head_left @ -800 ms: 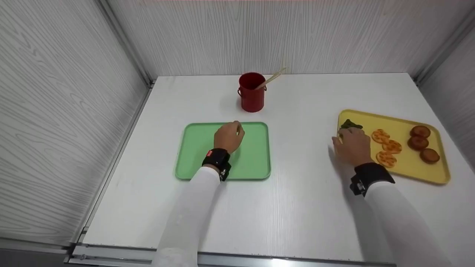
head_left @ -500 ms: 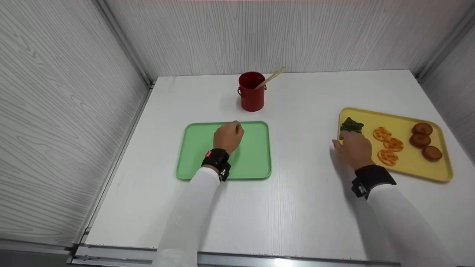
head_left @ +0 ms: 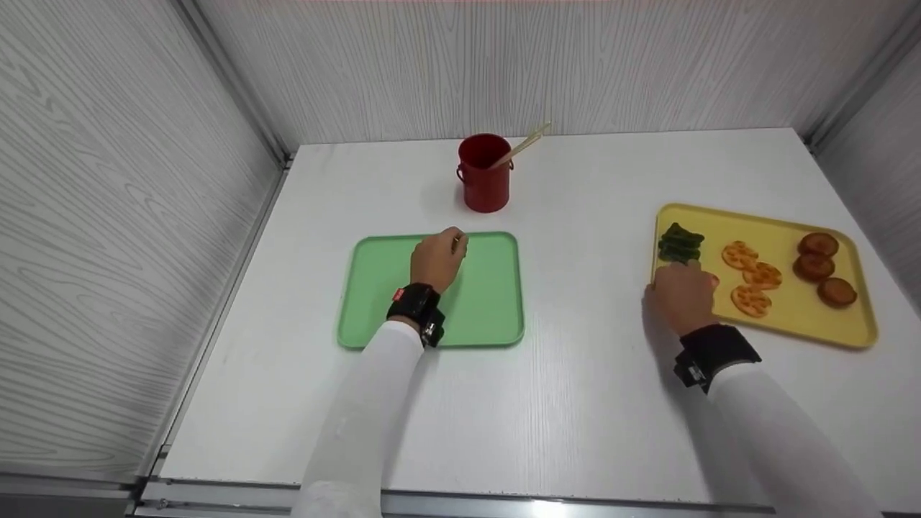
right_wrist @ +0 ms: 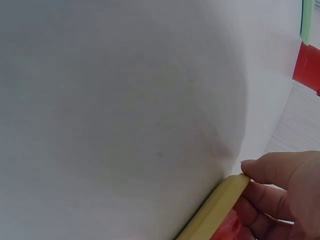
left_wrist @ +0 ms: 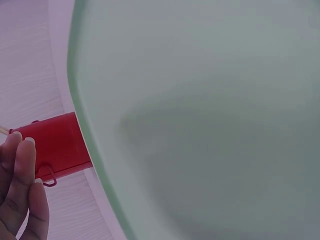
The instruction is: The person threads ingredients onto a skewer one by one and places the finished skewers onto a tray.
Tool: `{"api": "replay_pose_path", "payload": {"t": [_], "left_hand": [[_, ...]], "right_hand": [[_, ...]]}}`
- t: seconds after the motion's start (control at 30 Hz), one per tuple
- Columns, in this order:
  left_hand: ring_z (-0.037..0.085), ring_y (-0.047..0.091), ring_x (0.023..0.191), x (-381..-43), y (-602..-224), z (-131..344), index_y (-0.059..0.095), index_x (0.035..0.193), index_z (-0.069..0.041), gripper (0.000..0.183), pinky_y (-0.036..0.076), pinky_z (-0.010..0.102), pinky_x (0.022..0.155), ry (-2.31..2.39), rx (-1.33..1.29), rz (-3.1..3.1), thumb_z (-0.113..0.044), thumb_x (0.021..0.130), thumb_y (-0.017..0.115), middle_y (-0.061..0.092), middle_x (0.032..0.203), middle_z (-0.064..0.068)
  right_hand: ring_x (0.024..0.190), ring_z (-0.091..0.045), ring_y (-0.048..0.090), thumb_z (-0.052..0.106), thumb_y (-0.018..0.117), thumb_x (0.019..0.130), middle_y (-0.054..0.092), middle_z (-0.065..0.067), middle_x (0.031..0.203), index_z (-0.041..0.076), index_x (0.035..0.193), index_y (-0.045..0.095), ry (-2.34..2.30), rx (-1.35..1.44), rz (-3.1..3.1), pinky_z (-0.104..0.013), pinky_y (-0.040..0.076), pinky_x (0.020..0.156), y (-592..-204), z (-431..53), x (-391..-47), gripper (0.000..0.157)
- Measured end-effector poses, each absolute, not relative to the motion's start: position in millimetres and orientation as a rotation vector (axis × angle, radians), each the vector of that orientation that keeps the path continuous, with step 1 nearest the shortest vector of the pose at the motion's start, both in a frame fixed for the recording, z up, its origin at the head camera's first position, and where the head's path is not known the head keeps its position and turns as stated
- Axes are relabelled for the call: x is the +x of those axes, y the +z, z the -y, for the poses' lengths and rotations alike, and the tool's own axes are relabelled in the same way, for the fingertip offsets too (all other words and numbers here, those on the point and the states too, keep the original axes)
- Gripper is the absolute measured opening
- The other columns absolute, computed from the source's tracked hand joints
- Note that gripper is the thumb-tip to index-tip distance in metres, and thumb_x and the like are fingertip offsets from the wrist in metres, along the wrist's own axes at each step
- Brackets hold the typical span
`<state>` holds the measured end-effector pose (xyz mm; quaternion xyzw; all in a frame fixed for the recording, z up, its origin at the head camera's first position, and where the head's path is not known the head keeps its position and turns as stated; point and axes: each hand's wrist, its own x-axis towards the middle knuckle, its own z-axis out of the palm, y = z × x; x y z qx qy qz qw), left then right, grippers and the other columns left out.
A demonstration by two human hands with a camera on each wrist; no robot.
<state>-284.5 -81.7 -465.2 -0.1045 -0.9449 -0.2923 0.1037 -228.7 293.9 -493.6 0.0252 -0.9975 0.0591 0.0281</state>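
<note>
Bright head view, glare on the front rail (head_left: 504, 506); dimmer, hazy wrist views with broad soft shadows

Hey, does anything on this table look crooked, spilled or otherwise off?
Only mildly: the yellow tray on the right lies at a slant, whereas the green tray sits roughly square to the front edge of the table. I see nothing spilled or broken, and the red bucket stands upright.

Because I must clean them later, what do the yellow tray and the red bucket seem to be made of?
Yellow tray: probably plastic with a mostly matte finish, judging by its even colour and thick, rounded rim. Red bucket: perhaps painted metal, smooth, given its thin-looking wall and side loops; plastic is possible.
</note>
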Motion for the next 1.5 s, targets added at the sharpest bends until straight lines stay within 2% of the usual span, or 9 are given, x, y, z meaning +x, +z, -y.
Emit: {"api": "replay_pose_path", "payload": {"t": [0.23, 0.6, 0.87, 1.07, 1.3, 1.5], "left_hand": [[0.020, 0.064, 0.080, -290, -461, 72, 0.072, 0.098, -0.007, 0.019, 0.053, 0.035, 0.071, -0.857, -0.311, 2.787, -0.022, 0.098, 0.061, 0.071, 0.088, 0.006], [0.020, 0.068, 0.093, -299, -453, 53, 0.069, 0.119, -0.010, 0.027, 0.054, 0.036, 0.080, -0.921, -0.303, 2.745, -0.025, 0.097, 0.062, 0.072, 0.108, 0.005], [0.019, 0.066, 0.096, -313, -437, 36, 0.070, 0.117, -0.009, 0.026, 0.053, 0.034, 0.083, -0.958, -0.343, 2.658, -0.024, 0.098, 0.061, 0.072, 0.106, 0.006], [0.019, 0.067, 0.095, -322, -425, 31, 0.071, 0.116, -0.010, 0.024, 0.051, 0.039, 0.085, -0.932, -0.342, 2.608, -0.022, 0.097, 0.063, 0.073, 0.104, 0.004], [0.015, 0.065, 0.097, -332, -416, 28, 0.071, 0.116, -0.012, 0.023, 0.045, 0.044, 0.092, -0.880, -0.249, 2.573, -0.018, 0.095, 0.065, 0.073, 0.101, 0.002], [0.017, 0.064, 0.104, -338, -410, 18, 0.070, 0.118, -0.011, 0.024, 0.043, 0.043, 0.088, -0.806, -0.241, 2.585, -0.019, 0.095, 0.064, 0.071, 0.110, 0.004]], "right_hand": [[0.078, -0.044, 0.051, 0.009, 0.062, 0.088, 0.064, -0.025, 0.078, -0.007, 0.075, 0.067, 0.256, 0.107, 3.060, -0.058, 0.043, 0.068, -493, -281, -213, 0.021], [0.073, -0.038, 0.052, 0.011, 0.070, 0.084, 0.060, -0.019, 0.072, -0.002, 0.071, 0.067, 0.222, 0.188, 2.966, -0.050, 0.040, 0.064, -502, -245, -186, 0.019], [0.066, -0.030, 0.048, 0.010, 0.074, 0.080, 0.058, -0.011, 0.068, 0.005, 0.065, 0.063, 0.183, 0.306, 2.893, -0.040, 0.036, 0.059, -510, -211, -163, 0.020], [0.068, -0.030, 0.050, 0.010, 0.077, 0.078, 0.058, -0.010, 0.068, 0.006, 0.065, 0.064, 0.178, 0.417, 2.825, -0.041, 0.040, 0.062, -510, -181, -145, 0.019], [0.073, -0.029, 0.051, 0.007, 0.073, 0.079, 0.056, -0.009, 0.070, 0.005, 0.064, 0.060, 0.127, 0.492, 2.834, -0.042, 0.040, 0.068, -509, -153, -132, 0.020], [0.068, -0.025, 0.047, 0.000, 0.071, 0.076, 0.052, -0.006, 0.065, 0.007, 0.059, 0.054, 0.087, 0.551, 2.736, -0.037, 0.038, 0.065, -515, -142, -124, 0.025]]}}
